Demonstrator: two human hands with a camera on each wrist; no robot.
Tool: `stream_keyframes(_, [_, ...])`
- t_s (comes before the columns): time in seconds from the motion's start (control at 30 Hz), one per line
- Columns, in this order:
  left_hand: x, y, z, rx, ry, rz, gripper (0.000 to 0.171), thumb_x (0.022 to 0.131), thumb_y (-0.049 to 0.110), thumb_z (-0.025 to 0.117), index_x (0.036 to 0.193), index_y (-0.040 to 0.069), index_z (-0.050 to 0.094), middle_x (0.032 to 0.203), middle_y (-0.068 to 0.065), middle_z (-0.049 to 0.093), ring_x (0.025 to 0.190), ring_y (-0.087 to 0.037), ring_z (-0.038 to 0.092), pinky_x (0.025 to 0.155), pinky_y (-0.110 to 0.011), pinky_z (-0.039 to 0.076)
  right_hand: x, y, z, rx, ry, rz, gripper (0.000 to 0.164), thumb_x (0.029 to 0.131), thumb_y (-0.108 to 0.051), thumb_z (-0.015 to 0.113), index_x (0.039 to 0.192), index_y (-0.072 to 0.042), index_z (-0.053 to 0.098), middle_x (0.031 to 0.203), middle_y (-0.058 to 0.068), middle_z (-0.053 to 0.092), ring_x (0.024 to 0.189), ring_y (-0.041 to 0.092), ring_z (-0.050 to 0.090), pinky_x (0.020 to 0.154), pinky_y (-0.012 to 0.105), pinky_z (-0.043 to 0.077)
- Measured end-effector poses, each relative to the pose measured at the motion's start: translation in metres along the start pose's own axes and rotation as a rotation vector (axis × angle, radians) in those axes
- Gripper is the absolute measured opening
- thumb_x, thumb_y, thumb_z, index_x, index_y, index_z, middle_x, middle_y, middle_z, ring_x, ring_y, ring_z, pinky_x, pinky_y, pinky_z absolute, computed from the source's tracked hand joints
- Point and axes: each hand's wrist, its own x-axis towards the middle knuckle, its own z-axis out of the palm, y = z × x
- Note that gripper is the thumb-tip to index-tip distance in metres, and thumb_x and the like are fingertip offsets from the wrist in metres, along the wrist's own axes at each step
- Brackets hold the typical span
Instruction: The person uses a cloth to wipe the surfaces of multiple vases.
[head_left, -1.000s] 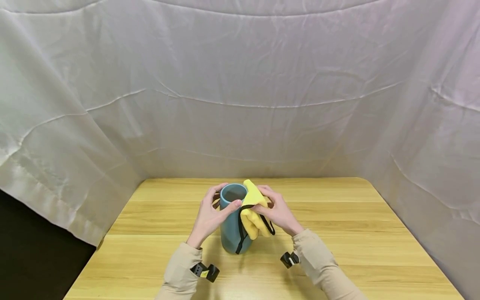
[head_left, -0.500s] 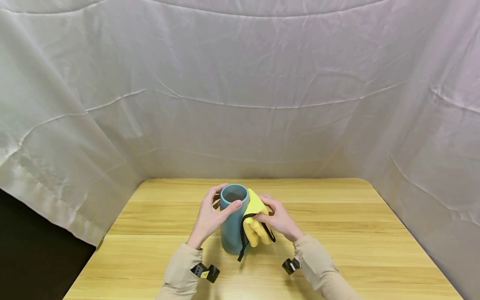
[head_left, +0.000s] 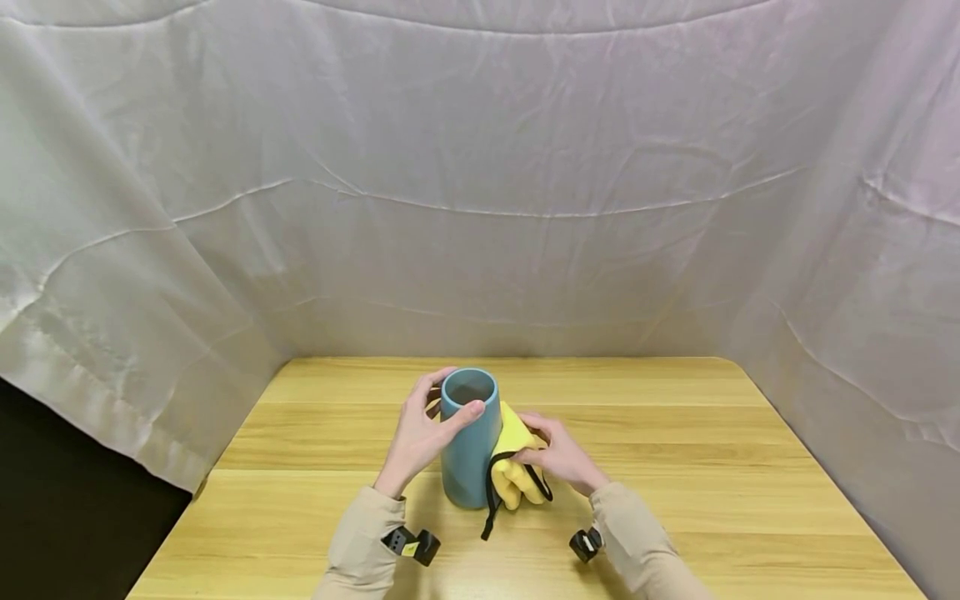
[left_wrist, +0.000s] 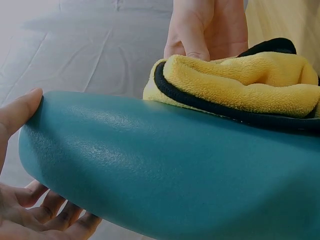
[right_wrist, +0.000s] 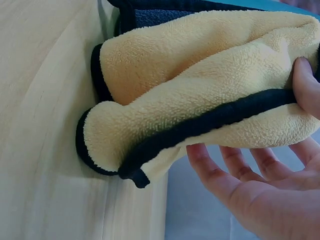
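A tall blue-green vase (head_left: 468, 458) with a round open mouth stands upright on the wooden table. My left hand (head_left: 422, 429) grips it near the rim, thumb on the near side and fingers round the far left. Against the vase's right side, my right hand (head_left: 558, 454) holds a bunched yellow cloth (head_left: 516, 479) with black edging. In the right wrist view, the thumb lies on top of the plush cloth (right_wrist: 200, 95) and the fingers sit under it. The left wrist view shows folds of the cloth (left_wrist: 240, 95) lying along the wall of the vase (left_wrist: 150, 165).
The wooden table (head_left: 712, 467) has rounded far corners. Pale grey curtain (head_left: 510, 275) hangs behind it and along both sides. Each sleeve carries a small black wrist camera, the left one (head_left: 411, 543) and the right one (head_left: 585, 543).
My right hand has moved the yellow cloth down the vase's right side, from rim height to lower on the wall. My left hand keeps its grip, and the vase stays in place.
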Motion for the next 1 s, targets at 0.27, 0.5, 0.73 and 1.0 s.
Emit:
stream_keyframes(0.27, [0.0,0.0,0.0,-0.001,-0.002,0.001,0.06,0.082,0.027,0.083,0.136,0.017,0.058,0.128,-0.007,0.062,0.115,-0.024,0.057,0.105,-0.05,0.049,0.0,0.001,0.002,0.009,0.014,0.012,0.058,0.086,-0.01,0.076,0.141,-0.008,0.058,0.143,0.016,0.058,0.134,0.036,0.049,0.111,0.05,0.038])
stream_keyframes(0.5, [-0.001,0.0,0.0,-0.006,0.0,0.001,0.06,0.083,0.027,0.083,0.136,0.016,0.058,0.128,-0.007,0.062,0.115,-0.025,0.058,0.105,-0.049,0.049,-0.001,-0.001,0.003,0.022,0.028,0.015,0.059,0.088,-0.011,0.075,0.143,-0.006,0.056,0.144,0.018,0.055,0.134,0.037,0.049,0.108,0.047,0.042])
stream_keyframes(0.73, [-0.001,-0.002,0.0,-0.005,0.0,0.007,0.059,0.083,0.027,0.083,0.136,0.016,0.058,0.128,-0.008,0.063,0.115,-0.026,0.058,0.104,-0.048,0.05,0.003,-0.016,0.001,0.083,0.057,-0.032,0.058,0.087,-0.006,0.073,0.143,-0.006,0.056,0.141,0.02,0.056,0.113,0.014,0.057,0.091,0.03,0.054])
stream_keyframes(1.0, [-0.001,-0.002,0.0,-0.009,-0.003,0.003,0.058,0.084,0.027,0.082,0.135,0.016,0.058,0.127,-0.009,0.062,0.114,-0.026,0.058,0.102,-0.046,0.049,0.011,-0.045,-0.003,0.092,0.129,-0.129,0.053,0.089,-0.006,0.073,0.14,-0.006,0.058,0.141,0.02,0.055,0.115,0.009,0.055,0.092,0.035,0.055])
